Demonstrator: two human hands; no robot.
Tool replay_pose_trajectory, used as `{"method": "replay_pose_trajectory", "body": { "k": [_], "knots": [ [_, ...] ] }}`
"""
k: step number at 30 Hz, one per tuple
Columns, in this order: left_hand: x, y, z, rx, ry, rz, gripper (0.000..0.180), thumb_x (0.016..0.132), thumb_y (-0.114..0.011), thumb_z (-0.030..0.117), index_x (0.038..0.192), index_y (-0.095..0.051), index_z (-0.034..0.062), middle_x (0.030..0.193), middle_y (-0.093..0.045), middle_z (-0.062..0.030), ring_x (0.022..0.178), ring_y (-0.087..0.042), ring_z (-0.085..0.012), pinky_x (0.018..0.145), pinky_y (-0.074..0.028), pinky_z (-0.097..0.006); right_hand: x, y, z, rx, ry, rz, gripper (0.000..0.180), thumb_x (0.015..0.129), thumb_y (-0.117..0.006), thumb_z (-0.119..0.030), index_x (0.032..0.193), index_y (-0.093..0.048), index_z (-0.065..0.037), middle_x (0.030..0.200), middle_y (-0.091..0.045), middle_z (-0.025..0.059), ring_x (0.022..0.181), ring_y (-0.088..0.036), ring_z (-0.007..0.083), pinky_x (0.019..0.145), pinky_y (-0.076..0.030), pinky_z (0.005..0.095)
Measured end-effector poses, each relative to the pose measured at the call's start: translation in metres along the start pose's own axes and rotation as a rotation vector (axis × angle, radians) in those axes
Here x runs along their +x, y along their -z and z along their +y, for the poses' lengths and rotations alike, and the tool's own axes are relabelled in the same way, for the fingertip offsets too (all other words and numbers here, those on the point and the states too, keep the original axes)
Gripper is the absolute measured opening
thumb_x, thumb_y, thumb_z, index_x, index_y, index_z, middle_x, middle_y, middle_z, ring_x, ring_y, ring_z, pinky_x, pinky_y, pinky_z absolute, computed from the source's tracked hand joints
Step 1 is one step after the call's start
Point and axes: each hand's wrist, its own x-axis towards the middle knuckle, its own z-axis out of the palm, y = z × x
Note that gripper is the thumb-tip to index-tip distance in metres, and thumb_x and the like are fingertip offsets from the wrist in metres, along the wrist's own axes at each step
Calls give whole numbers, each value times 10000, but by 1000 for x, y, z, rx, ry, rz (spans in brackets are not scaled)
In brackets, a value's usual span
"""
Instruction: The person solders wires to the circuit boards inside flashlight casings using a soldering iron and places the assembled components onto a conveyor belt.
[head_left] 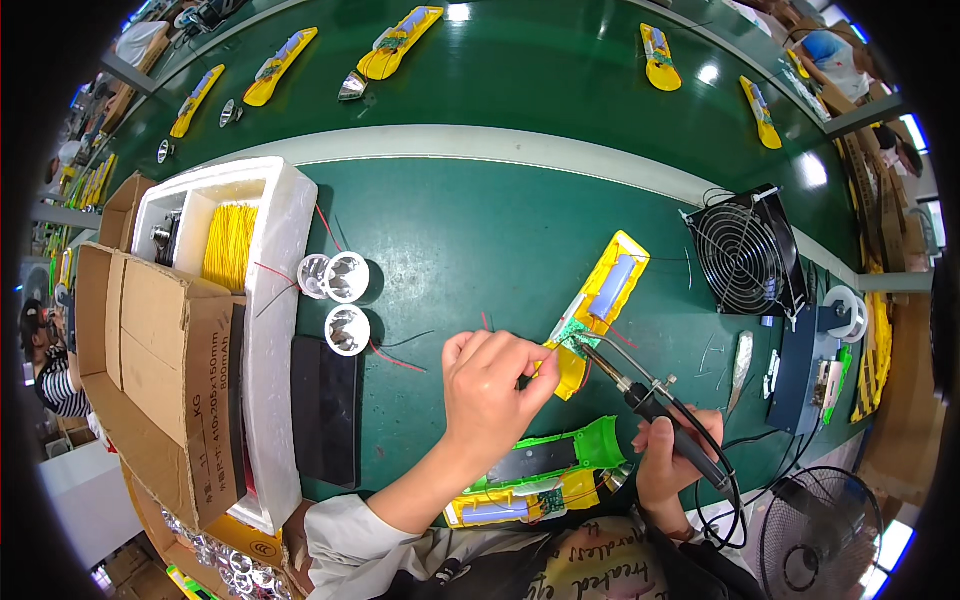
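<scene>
Left hand: your left hand (492, 385) is curled shut, fingertips pinching at the near end of the yellow housing (598, 312) on the green bench (470, 240).
Right hand: your right hand (672, 458) is closed around the soldering iron (640, 395), its tip touching the small circuit board (573, 335).
Housing: it lies tilted at mid-bench, a pale blue cell (612, 287) seated inside.
Nearby: two clear reflector cups (338, 277) and a third sit left; a black fan (745, 255) stands right.
Near edge: a green shell (560, 458) lies just before you.

Left hand (490, 385) hides lower end of yellow casing (598, 305); standing fan (818, 535) cut by frame edge.
</scene>
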Motion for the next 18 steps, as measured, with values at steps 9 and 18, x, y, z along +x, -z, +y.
{"method": "replay_pose_trajectory", "body": {
  "k": [9, 18],
  "knots": [
    [0, 0, 1, -11, 4, 4, 138, 625, -674, 57, 611, -542, 95, 532, -445, 18, 516, -449, -149, 620, -342, -292, 0, 0, 0, -6, 11, -23, 235, 770, -615, -85, 821, -396, -17, 537, -530, 53, 477, -502, 108, 513, -408, 227],
    [0, 0, 0, -13, 4, 9, 137, 623, -670, 51, 606, -541, 94, 529, -449, 20, 510, -446, -146, 616, -343, -287, -3, 2, 4, -4, 51, -10, 242, 780, -600, -87, 824, -372, -19, 537, -528, 57, 495, -503, 116, 513, -417, 231]
  ]
}}
